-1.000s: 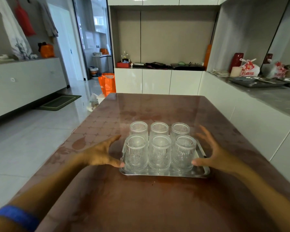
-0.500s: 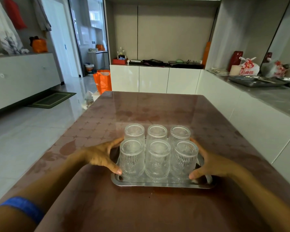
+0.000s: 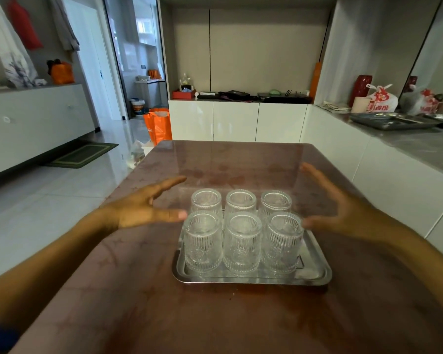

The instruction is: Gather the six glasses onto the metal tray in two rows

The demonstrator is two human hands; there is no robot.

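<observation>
Both hands have let go of the metal tray (image 3: 251, 279); left hand (image 3: 141, 209) and right hand (image 3: 348, 215) hover spread, empty; six glasses (image 3: 241, 242) stand in two rows, so the task looks finished.

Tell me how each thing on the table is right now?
six glasses: standing close together on the tray, two rows of three.
metal tray: flat on the table, full.
left hand: open, holding nothing.
right hand: open, holding nothing.

Left hand (image 3: 143, 208) and right hand (image 3: 343, 213) spread, seemingly empty.
</observation>
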